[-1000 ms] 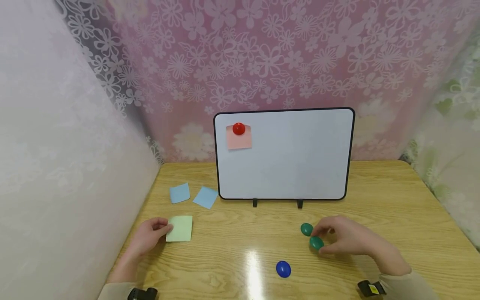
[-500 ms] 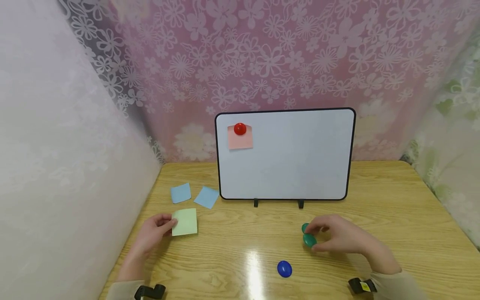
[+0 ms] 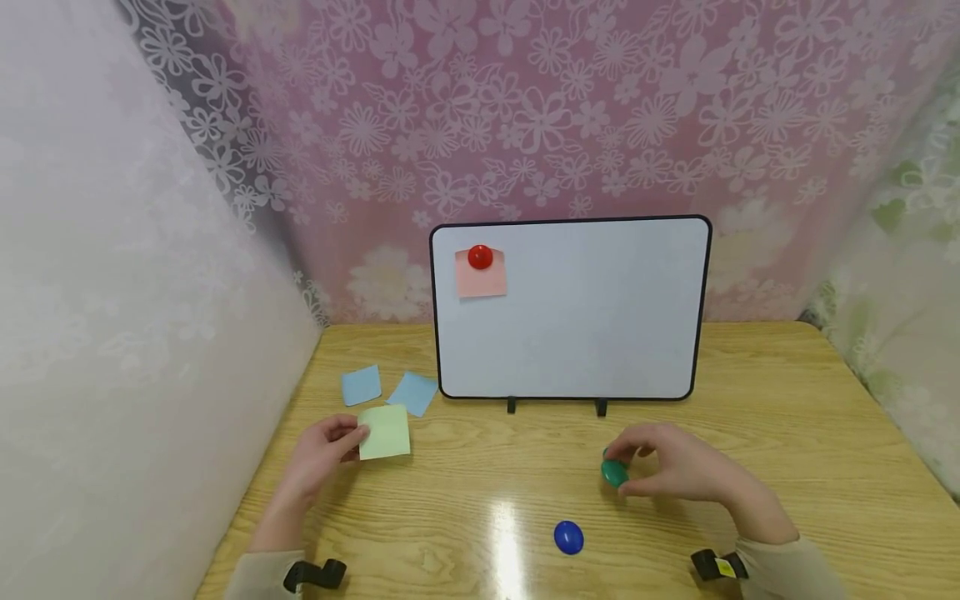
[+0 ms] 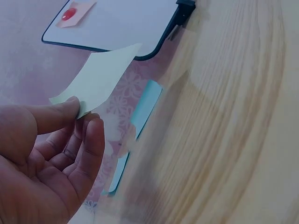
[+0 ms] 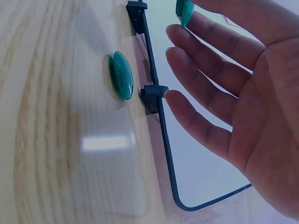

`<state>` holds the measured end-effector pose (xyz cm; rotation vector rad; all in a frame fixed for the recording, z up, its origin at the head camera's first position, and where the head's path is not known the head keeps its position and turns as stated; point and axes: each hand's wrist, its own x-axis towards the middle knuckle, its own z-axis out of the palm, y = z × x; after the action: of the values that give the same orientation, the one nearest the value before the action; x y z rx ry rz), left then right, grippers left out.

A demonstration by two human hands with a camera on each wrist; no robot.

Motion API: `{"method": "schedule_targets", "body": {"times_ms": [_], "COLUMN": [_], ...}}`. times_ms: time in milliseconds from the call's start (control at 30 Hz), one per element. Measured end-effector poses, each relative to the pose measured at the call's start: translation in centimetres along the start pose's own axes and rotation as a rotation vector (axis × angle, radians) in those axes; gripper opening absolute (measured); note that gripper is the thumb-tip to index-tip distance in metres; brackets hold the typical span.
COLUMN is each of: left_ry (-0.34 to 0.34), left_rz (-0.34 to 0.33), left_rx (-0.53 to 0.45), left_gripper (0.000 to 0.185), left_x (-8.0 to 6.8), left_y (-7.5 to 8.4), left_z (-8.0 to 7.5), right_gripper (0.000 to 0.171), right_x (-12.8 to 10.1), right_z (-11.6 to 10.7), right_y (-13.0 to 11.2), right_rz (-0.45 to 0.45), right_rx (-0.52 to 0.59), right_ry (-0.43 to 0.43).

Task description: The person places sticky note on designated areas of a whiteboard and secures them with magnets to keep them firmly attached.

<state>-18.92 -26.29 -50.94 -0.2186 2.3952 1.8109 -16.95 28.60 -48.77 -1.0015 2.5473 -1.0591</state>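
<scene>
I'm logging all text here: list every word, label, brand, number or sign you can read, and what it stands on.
No text can be read.
Yellow patch on the black right-wrist device: any print too small to read.
Whiteboard, green note, pink note: no writing visible.

Head view forward-down, wrist views close at left hand [image 4: 49, 161], right hand [image 5: 261, 105], all sharing whiteboard [image 3: 577, 325]
</scene>
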Motion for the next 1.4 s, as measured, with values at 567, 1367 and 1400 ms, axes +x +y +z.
{"method": "schedule_targets", "body": {"times_ms": [567,1367,1400], "left_ry": [-0.013,-0.121,-0.129], "left_rz": [0.047,0.129,0.131], "left_rx": [-0.059,-0.099,-0.103], "left_gripper": [0.028,0.019,0.019], "left_x": [0.9,1.6,1.7], "left_y": [0.9,3.9,4.0], "left_z": [2.7,9.5,9.7], "right_gripper": [0.033,0.036,0.037], "right_x": [0.0,0.3,0.3], "right_z": [-0.4,-0.8,-0.8], "right_y": [-0.3,-0.5,-0.5], "right_rz": [0.017,0.021,0.021], "right_rx": [-0.096,-0.150,-0.154], "right_ry": [0.068,0.159,0.163]}}
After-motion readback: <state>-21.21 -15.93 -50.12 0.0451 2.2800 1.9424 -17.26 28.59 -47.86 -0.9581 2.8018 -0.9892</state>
